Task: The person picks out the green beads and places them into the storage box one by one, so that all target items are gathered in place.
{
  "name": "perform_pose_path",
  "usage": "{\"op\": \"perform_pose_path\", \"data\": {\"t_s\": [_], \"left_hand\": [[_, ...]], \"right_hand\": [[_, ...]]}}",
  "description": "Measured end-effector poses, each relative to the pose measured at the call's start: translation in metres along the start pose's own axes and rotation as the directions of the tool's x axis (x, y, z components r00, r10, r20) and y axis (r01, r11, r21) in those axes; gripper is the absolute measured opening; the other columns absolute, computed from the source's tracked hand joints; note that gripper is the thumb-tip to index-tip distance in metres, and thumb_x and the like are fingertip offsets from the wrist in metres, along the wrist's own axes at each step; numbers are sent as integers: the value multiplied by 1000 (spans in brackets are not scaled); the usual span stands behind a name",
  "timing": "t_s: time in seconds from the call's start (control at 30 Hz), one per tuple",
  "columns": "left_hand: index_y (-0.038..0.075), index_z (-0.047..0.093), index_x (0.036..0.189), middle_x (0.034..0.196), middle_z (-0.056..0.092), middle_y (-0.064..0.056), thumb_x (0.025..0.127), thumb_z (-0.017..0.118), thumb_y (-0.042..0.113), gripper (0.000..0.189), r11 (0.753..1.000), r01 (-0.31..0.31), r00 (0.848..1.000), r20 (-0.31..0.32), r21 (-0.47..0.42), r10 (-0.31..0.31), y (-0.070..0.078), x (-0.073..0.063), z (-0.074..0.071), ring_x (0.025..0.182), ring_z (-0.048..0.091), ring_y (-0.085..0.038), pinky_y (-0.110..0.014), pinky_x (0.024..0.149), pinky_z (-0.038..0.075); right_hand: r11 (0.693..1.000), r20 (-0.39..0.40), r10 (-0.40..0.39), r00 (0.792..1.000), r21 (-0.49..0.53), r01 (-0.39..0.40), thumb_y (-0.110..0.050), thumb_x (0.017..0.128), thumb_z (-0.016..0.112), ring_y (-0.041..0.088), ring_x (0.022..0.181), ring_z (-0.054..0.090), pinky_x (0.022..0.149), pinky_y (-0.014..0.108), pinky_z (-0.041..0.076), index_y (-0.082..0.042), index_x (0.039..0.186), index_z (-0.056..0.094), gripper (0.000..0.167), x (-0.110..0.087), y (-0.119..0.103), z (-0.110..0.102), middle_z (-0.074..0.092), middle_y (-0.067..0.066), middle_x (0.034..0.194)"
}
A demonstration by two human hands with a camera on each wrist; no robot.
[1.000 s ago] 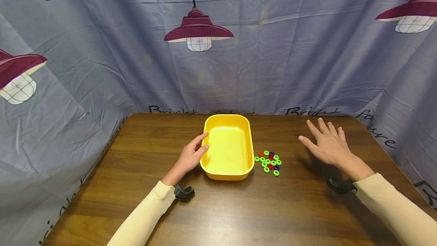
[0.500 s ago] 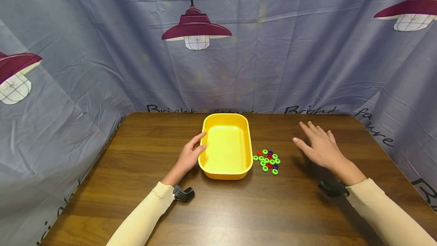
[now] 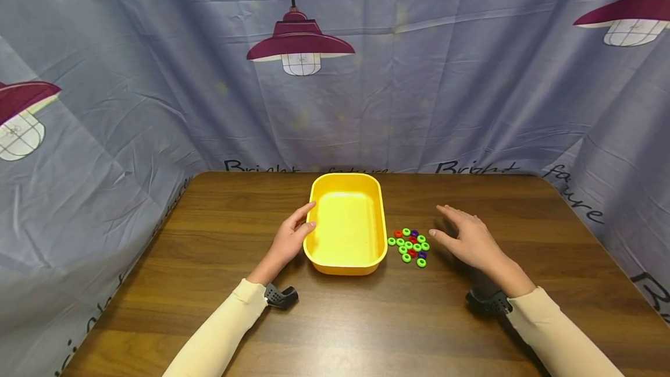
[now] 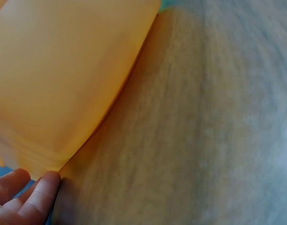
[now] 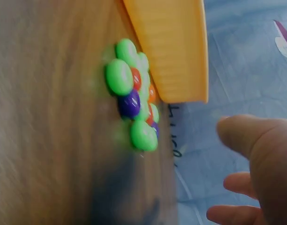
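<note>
A yellow plastic bin (image 3: pixel 345 231) with rounded corners stands on the wooden table with nothing in it. At its left side, my left hand (image 3: pixel 288 240) holds the rim, thumb and forefinger tips at the edge. The left wrist view shows fingertips (image 4: pixel 48 180) against the bin's corner. Just right of the bin lies a loose cluster of small ring-shaped beads (image 3: pixel 412 241), mostly green with some red and purple. My right hand (image 3: pixel 468 243) hovers to the right of the beads, palm down, fingers extended and holding nothing. In the right wrist view its thumb (image 5: pixel 241 133) points towards them.
The brown wooden table (image 3: pixel 335 324) reaches back to a blue-grey curtain (image 3: pixel 220 74) printed with lamps and lettering. The curtain also hangs at both sides. Each wrist wears a dark strap mount (image 3: pixel 281 297).
My right hand has moved left, closer to the beads, and its spread fingers have drawn nearer together. The left hand stays at the bin's rim. Bin and beads keep their places.
</note>
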State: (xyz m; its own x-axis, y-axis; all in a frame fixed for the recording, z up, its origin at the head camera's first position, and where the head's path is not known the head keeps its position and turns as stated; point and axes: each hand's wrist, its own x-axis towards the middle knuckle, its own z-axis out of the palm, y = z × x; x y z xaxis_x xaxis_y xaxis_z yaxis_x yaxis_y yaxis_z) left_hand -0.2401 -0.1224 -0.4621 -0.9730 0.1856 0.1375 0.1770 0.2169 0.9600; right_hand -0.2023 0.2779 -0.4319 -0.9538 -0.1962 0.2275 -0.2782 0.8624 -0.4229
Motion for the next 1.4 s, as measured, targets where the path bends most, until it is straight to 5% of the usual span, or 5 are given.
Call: {"op": "perform_pose_path", "data": {"t_s": [0.33,0.77,0.97,1.4], "left_hand": [[9,50,151,156,49,-16,101,56,8,50,1000,-2,1000,7,13,2,-3,2,0,132,56,-32,-25,97,50],[9,50,151,155,50,-17,101,56,9,50,1000,-5,1000,8,19,5,-3,1,0,133,55,-32,-31,102,50],[8,49,151,154,51,-18,101,56,9,50,1000,-6,1000,14,13,6,-3,1,0,130,57,-32,-23,96,51],[9,49,151,151,52,-20,101,56,7,50,1000,7,1000,5,-14,-7,-2,0,-1,128,57,-35,-19,92,50]], "right_hand": [[998,3,-19,1000,58,19,-21,88,78,44,114,66,94,59,51,-1,127,68,45,-6,-1,18,72,22,123],[996,-50,-84,995,36,86,-12,80,82,42,106,67,90,59,50,-6,105,77,27,-9,0,29,77,15,108],[991,-85,-124,989,37,127,-10,78,84,35,98,67,86,55,52,-10,98,79,20,-10,2,34,78,10,100],[991,-81,-125,989,44,129,-8,78,84,29,93,66,83,49,52,-10,96,80,18,-9,1,37,78,4,94]]}}
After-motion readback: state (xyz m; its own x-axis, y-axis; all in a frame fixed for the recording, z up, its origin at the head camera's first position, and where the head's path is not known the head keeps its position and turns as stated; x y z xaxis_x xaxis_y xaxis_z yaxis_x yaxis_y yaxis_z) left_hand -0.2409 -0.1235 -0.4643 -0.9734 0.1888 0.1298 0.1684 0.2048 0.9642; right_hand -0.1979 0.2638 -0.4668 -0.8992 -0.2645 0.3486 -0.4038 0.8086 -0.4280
